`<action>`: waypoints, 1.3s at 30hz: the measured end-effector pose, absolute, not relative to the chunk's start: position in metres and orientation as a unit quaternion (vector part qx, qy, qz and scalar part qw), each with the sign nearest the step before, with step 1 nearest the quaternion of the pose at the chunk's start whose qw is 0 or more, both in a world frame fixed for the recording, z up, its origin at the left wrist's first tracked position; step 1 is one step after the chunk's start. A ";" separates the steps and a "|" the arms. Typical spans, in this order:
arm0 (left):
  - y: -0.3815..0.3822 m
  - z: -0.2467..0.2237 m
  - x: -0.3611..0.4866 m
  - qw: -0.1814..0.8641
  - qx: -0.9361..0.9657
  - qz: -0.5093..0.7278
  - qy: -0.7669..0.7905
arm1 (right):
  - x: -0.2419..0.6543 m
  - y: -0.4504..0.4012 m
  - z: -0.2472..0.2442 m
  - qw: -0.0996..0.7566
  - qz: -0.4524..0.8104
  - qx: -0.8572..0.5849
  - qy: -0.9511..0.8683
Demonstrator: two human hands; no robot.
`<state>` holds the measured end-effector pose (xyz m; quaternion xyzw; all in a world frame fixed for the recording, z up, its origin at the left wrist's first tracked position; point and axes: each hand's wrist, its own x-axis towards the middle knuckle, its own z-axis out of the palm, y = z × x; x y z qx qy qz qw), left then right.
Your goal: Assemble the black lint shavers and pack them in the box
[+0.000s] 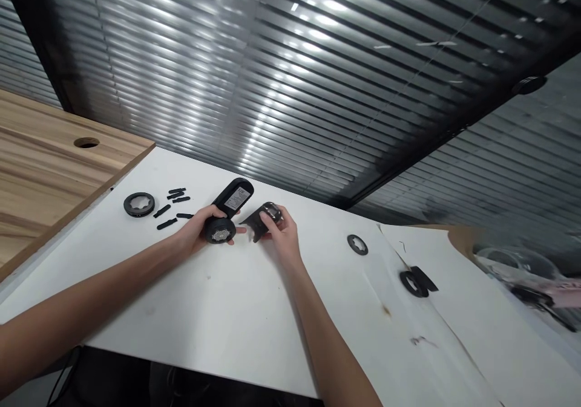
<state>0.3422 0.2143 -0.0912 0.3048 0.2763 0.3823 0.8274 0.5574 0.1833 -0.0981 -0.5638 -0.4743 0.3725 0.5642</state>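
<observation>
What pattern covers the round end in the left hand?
Silvery mesh of tiny holes, best in head view.

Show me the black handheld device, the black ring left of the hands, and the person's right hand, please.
black handheld device (235, 198): head view, on the label on its body.
black ring (138, 212): head view, on its lower rim.
right hand (282, 231): head view, on the back of the hand.

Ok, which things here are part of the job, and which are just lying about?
Part of the job:
left hand, holding a black handheld device with a mesh end
right hand, holding a flat black piece
probably the loose black rings and black strips

Just lying about:
wooden tabletop
white paper sheet
</observation>
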 end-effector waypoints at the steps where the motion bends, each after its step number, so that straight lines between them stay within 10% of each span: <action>1: 0.215 -0.091 0.342 0.826 0.300 0.390 0.274 | 0.559 0.183 -0.098 0.571 0.329 -0.572 -0.489; 7: 0.218 -0.093 0.345 0.825 0.249 0.412 0.297 | 0.563 0.174 -0.100 0.519 0.167 -0.592 -0.593; 39: 0.216 -0.093 0.343 0.820 0.256 0.410 0.307 | 0.554 0.174 -0.109 0.512 0.229 -0.573 -0.597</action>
